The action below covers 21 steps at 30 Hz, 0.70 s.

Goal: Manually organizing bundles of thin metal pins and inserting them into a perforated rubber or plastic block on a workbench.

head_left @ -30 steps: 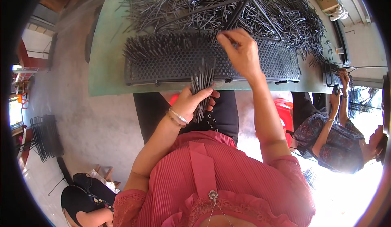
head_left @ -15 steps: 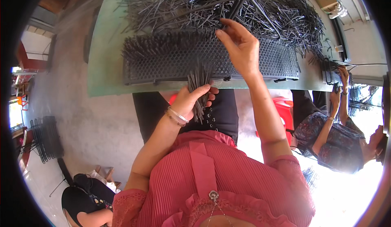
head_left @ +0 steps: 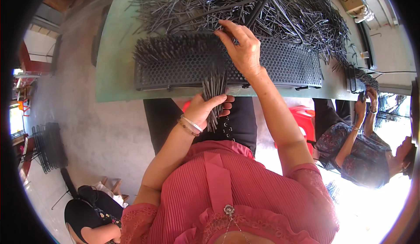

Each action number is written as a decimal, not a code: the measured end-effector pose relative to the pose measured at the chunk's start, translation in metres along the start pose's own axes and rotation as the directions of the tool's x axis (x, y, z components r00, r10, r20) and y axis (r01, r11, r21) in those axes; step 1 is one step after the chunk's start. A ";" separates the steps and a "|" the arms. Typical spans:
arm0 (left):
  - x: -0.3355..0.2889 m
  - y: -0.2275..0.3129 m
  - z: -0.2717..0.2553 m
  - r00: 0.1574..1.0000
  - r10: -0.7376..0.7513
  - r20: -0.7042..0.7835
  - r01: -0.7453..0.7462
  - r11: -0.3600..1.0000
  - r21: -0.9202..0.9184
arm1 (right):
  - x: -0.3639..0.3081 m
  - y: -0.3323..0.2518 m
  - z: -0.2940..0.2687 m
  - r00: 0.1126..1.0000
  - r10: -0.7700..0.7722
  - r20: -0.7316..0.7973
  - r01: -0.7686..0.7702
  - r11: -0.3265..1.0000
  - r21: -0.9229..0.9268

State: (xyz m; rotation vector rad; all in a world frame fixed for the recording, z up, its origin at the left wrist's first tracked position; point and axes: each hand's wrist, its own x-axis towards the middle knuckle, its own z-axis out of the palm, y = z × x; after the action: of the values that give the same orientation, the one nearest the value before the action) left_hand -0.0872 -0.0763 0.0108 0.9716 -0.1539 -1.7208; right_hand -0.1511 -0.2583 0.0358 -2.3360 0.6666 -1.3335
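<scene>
My left hand point(head_left: 201, 109) is closed around a bundle of thin dark rods point(head_left: 214, 85), held upright in front of the table edge. Before it lies a long black perforated rack point(head_left: 282, 64) with rows of round holes. Dark rods point(head_left: 168, 49) stand packed in the holes along its far left part. Over the middle of the rack, at the end of the standing rods, is my right hand point(head_left: 244, 51). Its thumb and forefinger are pinched together; whether a rod is between them is too small to make out.
A big heap of loose dark rods point(head_left: 197, 7) covers the far side of the green tabletop point(head_left: 111, 64), with thicker black bars point(head_left: 258, 10) across it. To the right, a co-worker point(head_left: 356, 150) handles a similar rack. A red stool point(head_left: 302, 117) stands below the table.
My right hand has moved a little left over the rack, toward the standing rods. My left hand keeps its bundle in nearly the same place. The co-worker's hand has shifted lower.
</scene>
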 end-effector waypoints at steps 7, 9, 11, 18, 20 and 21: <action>-0.002 0.003 0.005 1.000 0.013 0.008 -0.013 0.999 -0.039 | 0.005 -0.002 0.003 0.991 -0.125 -0.053 0.124 0.992 -0.024; -0.003 0.004 0.005 1.000 0.024 0.011 -0.024 1.000 -0.019 | 0.004 -0.003 0.003 0.994 -0.094 -0.053 0.094 0.995 -0.016; -0.002 0.004 0.004 1.000 0.023 0.010 -0.023 1.000 -0.010 | 0.003 -0.003 0.002 0.996 -0.089 0.000 0.088 0.994 -0.068; -0.002 0.002 0.002 0.999 0.029 0.017 -0.029 0.999 0.018 | 0.002 -0.002 0.005 0.992 -0.115 -0.053 0.113 0.993 -0.037; -0.003 0.002 0.002 0.999 0.033 0.007 -0.033 0.999 0.005 | -0.002 0.001 0.009 0.996 -0.081 -0.038 0.080 0.997 -0.018; -0.003 0.003 0.003 0.999 0.036 -0.004 -0.037 0.999 -0.009 | -0.003 0.003 0.009 0.996 -0.082 -0.040 0.081 0.997 -0.019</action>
State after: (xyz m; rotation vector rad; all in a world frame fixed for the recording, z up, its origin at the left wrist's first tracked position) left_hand -0.0867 -0.0761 0.0152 0.9596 -0.1604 -1.6850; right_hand -0.1452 -0.2582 0.0284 -2.3788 0.6030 -1.4189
